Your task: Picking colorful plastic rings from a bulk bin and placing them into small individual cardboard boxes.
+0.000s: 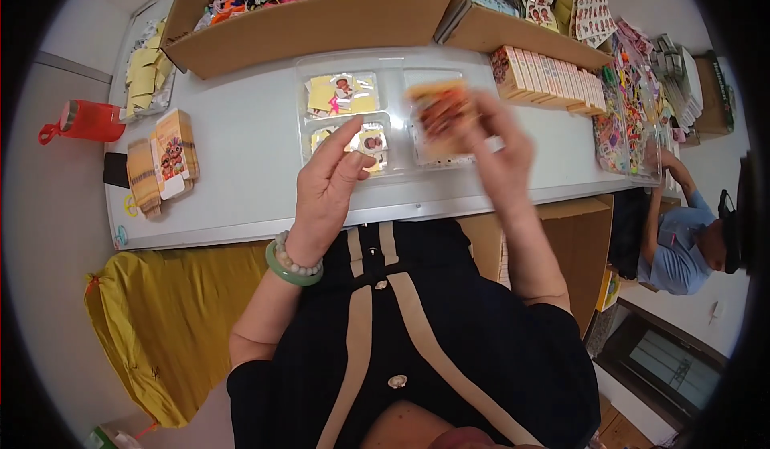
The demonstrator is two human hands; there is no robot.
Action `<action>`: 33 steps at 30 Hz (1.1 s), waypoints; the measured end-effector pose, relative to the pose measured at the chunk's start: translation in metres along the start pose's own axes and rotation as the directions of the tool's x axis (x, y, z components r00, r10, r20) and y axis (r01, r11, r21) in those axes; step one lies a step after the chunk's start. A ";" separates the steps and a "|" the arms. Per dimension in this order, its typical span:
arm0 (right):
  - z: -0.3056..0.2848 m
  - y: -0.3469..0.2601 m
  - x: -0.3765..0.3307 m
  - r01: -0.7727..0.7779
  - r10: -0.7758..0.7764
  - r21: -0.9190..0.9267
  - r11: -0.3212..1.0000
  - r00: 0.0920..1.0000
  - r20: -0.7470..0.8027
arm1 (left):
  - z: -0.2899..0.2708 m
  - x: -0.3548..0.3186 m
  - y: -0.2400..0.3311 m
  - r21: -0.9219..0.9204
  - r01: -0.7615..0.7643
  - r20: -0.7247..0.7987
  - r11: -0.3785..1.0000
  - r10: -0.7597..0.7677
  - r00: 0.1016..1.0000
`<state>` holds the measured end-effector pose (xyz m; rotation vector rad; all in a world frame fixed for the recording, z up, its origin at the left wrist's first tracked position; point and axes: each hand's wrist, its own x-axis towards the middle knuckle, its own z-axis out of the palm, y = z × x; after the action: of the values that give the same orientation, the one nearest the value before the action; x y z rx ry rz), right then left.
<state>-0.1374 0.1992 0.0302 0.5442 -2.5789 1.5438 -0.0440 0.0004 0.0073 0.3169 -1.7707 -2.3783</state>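
Observation:
My right hand [504, 148] grips a small orange printed box [439, 116] above the right side of a clear compartmented plastic tray [391, 68]. Motion blurs both that hand and the box. Over the tray's lower left compartment hovers my left hand [325, 184], thumb and forefinger apart, holding nothing that I can see. Pale yellow and picture cards [345, 88] fill the upper left compartment. More small cards [373, 140] lie in the lower left one, partly covered by my fingers. The contents of the right compartments are mostly hidden behind the box.
A carton of colourful trinkets [313, 36] and a carton of printed sheets [529, 36] line the back. Small boxes stand in a row [549, 80] at right; flat boxes [164, 164] and a red bottle [88, 120] sit left. A co-worker [686, 244] works at far right.

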 end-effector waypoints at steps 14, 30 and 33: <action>-0.030 0.131 0.099 0.119 -0.338 -0.901 0.418 0.941 -0.032 | -0.059 0.024 -0.026 0.831 0.112 -0.210 0.544 0.121 0.970; -0.002 0.080 0.079 0.283 -0.385 -0.696 0.660 0.923 0.011 | -0.185 0.023 0.022 0.803 0.578 -0.456 -0.144 0.475 0.752; 0.009 0.065 0.074 0.324 -0.407 -0.608 0.725 0.913 0.001 | -0.191 0.022 0.015 0.796 0.551 -0.401 -0.252 0.463 0.791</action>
<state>-0.2273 0.2000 -0.0096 0.7731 -2.4537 0.5600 -0.0153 -0.1861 -0.0333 1.1676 -2.6575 0.2471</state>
